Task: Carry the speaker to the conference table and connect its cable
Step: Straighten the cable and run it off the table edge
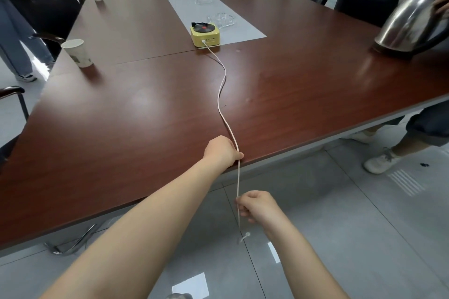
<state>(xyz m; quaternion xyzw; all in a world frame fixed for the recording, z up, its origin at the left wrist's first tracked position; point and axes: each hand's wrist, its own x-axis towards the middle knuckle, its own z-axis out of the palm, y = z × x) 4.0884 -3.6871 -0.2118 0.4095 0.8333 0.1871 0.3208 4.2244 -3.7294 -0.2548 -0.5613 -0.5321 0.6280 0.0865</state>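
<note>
A small yellow speaker (205,34) shaped like a record player stands on the dark wood conference table (145,109), at the near end of a grey runner. A thin white cable (222,85) is plugged into its front and snakes toward me over the table's edge. My left hand (222,150) grips the cable at that edge. My right hand (256,205) pinches the same cable lower down, off the table, above the floor. The cable's free end (245,236) dangles below my right hand.
A paper cup (77,52) stands at the left; more cups line both sides. Glass ashtrays (222,20) and tissue boxes sit on the runner (238,29). A person at the right holds a steel kettle (408,26) on the table. Black chairs surround it.
</note>
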